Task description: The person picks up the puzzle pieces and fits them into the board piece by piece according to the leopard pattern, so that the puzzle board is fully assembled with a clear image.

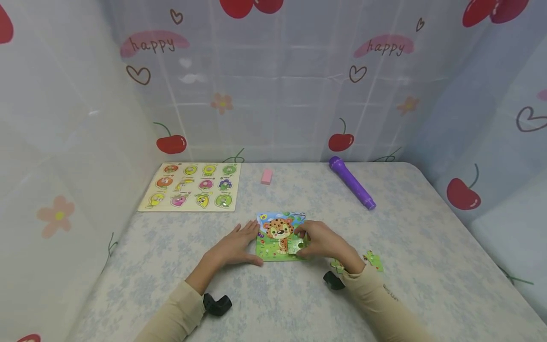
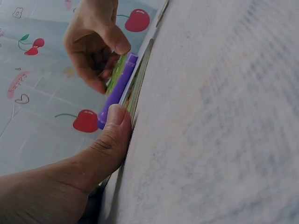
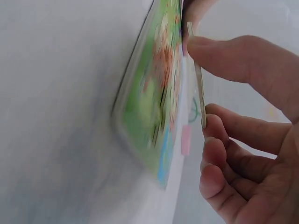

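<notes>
In the head view a leopard jigsaw puzzle (image 1: 273, 247) lies on the table in front of me. My left hand (image 1: 234, 245) rests flat at its left side, fingers straight and thumb spread along the near corner. Seen from the left wrist, the left thumb (image 2: 110, 140) presses at the board's edge. My right hand (image 1: 322, 240) pinches a green puzzle piece (image 1: 295, 245) between thumb and fingers, over the right part of the puzzle. From the right wrist, that thin piece (image 3: 200, 84) stands edge-on, raised off the puzzle board (image 3: 135, 109).
Loose green puzzle pieces (image 1: 373, 260) lie right of my right wrist, others (image 1: 336, 265) partly under it. A fruit peg board (image 1: 192, 187) sits back left, a pink eraser-like block (image 1: 267, 176) at the back, a purple toy microphone (image 1: 352, 184) back right. Printed curtains (image 1: 273, 95) enclose the table.
</notes>
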`<action>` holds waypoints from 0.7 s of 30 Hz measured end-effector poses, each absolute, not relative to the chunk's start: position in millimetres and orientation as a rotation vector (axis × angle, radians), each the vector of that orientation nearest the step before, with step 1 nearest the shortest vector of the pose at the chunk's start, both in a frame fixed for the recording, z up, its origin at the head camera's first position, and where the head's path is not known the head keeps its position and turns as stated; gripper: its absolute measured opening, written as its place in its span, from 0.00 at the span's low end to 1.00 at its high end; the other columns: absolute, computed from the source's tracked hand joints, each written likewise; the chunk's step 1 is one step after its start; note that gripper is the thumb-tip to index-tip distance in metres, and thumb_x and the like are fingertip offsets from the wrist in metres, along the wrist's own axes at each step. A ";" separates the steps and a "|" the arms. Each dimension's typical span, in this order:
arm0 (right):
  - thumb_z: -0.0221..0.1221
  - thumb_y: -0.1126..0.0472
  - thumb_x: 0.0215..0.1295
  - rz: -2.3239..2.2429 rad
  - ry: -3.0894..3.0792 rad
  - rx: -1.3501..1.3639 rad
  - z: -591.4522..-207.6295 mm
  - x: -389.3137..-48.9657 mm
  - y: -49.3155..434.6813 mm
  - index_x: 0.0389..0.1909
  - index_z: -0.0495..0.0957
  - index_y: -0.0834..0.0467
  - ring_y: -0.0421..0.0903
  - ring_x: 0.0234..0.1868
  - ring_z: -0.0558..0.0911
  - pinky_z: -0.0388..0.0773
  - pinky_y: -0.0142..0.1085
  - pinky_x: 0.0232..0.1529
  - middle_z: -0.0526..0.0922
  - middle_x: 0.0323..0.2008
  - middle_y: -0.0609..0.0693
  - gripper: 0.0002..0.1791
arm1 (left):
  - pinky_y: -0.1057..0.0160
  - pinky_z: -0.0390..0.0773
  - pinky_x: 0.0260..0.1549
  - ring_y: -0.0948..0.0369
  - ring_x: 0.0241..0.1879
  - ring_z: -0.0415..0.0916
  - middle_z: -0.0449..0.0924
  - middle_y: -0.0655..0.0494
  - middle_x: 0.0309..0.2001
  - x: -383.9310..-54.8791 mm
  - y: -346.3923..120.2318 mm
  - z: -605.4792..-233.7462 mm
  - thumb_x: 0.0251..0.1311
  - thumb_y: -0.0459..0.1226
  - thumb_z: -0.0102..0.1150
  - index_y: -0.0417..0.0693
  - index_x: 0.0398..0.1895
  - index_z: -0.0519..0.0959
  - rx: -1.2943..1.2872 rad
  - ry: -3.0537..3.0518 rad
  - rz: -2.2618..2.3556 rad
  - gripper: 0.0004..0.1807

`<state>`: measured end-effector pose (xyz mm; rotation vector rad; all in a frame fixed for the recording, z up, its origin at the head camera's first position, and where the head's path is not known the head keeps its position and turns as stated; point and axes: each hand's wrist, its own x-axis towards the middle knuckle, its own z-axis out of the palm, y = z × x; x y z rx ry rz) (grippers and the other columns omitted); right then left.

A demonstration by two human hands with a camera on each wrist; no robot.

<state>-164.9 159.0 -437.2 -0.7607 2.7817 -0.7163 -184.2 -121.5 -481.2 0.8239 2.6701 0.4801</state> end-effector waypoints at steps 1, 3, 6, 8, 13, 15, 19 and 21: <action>0.75 0.57 0.45 -0.716 2.782 -0.771 -436.6 -166.8 153.5 0.50 0.82 0.62 0.39 0.30 0.72 0.71 0.29 0.31 0.82 0.36 0.47 0.28 | 0.48 0.42 0.78 0.54 0.79 0.40 0.43 0.49 0.79 -184.3 -121.6 -481.1 0.46 0.67 0.64 0.42 0.77 0.49 0.823 2.670 0.474 0.63; 0.75 0.57 0.45 -0.716 2.775 -0.786 -435.6 -170.3 143.5 0.49 0.82 0.61 0.38 0.28 0.70 0.70 0.29 0.29 0.83 0.36 0.47 0.27 | 0.49 0.42 0.78 0.55 0.79 0.39 0.42 0.50 0.79 -184.6 -121.7 -481.2 0.46 0.68 0.63 0.43 0.77 0.48 0.823 2.671 0.462 0.63; 0.74 0.58 0.46 -0.717 2.757 -0.814 -436.8 -174.1 131.2 0.48 0.82 0.60 0.37 0.27 0.71 0.71 0.28 0.29 0.83 0.36 0.47 0.26 | 0.49 0.42 0.78 0.56 0.79 0.39 0.42 0.50 0.79 -184.5 -121.8 -480.9 0.47 0.69 0.62 0.43 0.77 0.48 0.827 2.674 0.456 0.63; 0.73 0.58 0.47 -0.710 2.752 -0.843 -439.1 -175.9 125.4 0.47 0.82 0.60 0.37 0.27 0.72 0.72 0.28 0.30 0.82 0.35 0.47 0.24 | 0.49 0.42 0.78 0.55 0.79 0.39 0.42 0.50 0.79 -184.4 -121.6 -480.4 0.47 0.69 0.62 0.43 0.77 0.48 0.831 2.674 0.457 0.63; 0.73 0.58 0.48 -0.693 2.752 -0.901 -444.0 -178.4 113.9 0.46 0.82 0.59 0.39 0.33 0.76 0.76 0.30 0.35 0.82 0.35 0.47 0.23 | 0.48 0.42 0.78 0.54 0.79 0.39 0.42 0.49 0.79 -185.6 -121.3 -480.4 0.47 0.69 0.62 0.42 0.77 0.48 0.834 2.671 0.455 0.63; 0.74 0.57 0.48 -0.687 2.753 -0.914 -445.1 -179.3 108.9 0.47 0.83 0.59 0.39 0.34 0.77 0.78 0.32 0.36 0.83 0.35 0.47 0.24 | 0.48 0.43 0.78 0.54 0.79 0.39 0.42 0.49 0.79 -186.0 -121.4 -480.3 0.47 0.69 0.62 0.42 0.77 0.48 0.832 2.673 0.453 0.63; 0.74 0.57 0.48 -0.688 2.731 -0.932 -447.8 -181.2 99.9 0.49 0.82 0.61 0.38 0.32 0.79 0.81 0.38 0.42 0.85 0.37 0.49 0.26 | 0.48 0.42 0.78 0.54 0.79 0.39 0.42 0.49 0.79 -186.1 -121.9 -480.3 0.47 0.68 0.62 0.42 0.77 0.48 0.830 2.673 0.452 0.63; 0.74 0.58 0.48 -0.710 2.697 -0.932 -449.1 -181.8 96.7 0.50 0.82 0.62 0.37 0.30 0.79 0.82 0.40 0.43 0.85 0.37 0.50 0.26 | 0.48 0.42 0.77 0.54 0.79 0.39 0.42 0.49 0.79 -185.9 -122.2 -480.7 0.47 0.68 0.62 0.42 0.77 0.48 0.831 2.668 0.463 0.63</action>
